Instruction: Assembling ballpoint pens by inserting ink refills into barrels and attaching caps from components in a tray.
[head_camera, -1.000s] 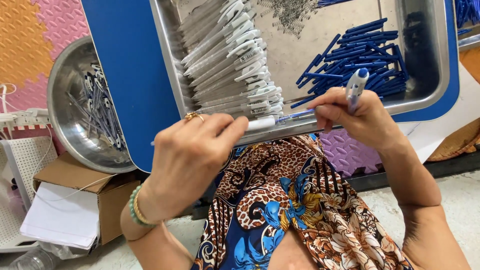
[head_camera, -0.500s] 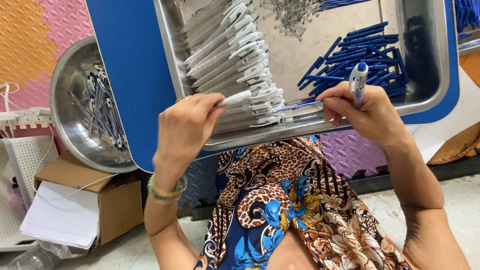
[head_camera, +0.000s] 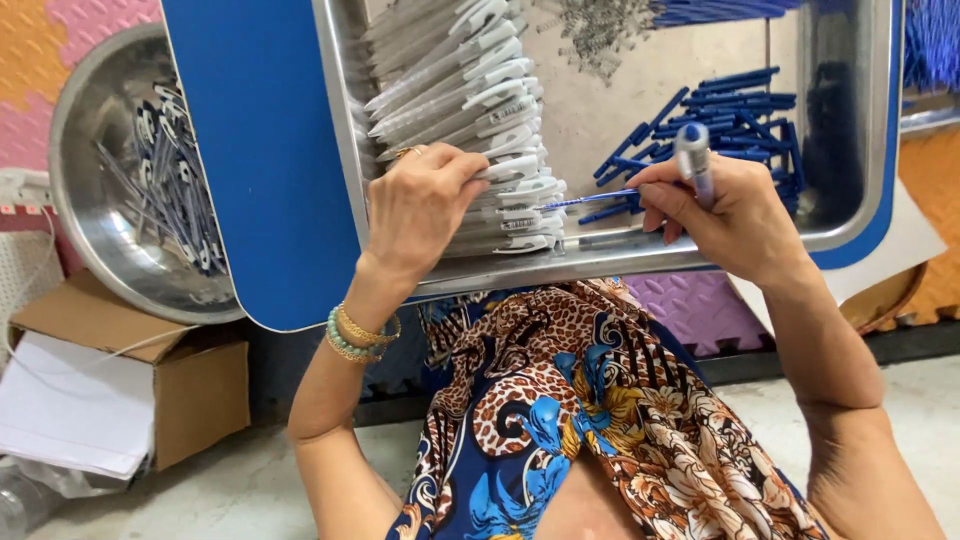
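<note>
My left hand (head_camera: 420, 205) reaches into the steel tray (head_camera: 850, 215) and its fingers close on a white pen barrel (head_camera: 515, 170) in the row of white pen barrels (head_camera: 470, 90) stacked at the tray's left. My right hand (head_camera: 725, 215) holds a thin blue refill (head_camera: 590, 200) pinched between thumb and finger, pointing left toward the barrels. The same hand also keeps a finished pen with a blue end (head_camera: 693, 155) upright in its grip. A pile of blue refills (head_camera: 720, 115) lies in the tray just behind my right hand.
The tray rests on a blue board (head_camera: 260, 160). Small metal springs (head_camera: 600, 30) lie at the tray's far side. A round steel bowl (head_camera: 95, 200) with assembled pens stands at the left, above a cardboard box (head_camera: 190, 385) with white paper. Patterned fabric (head_camera: 570, 420) covers my lap.
My left hand has moved up from the tray's near rim into the row of white barrels. My right hand now holds a bare blue refill out to the left.
</note>
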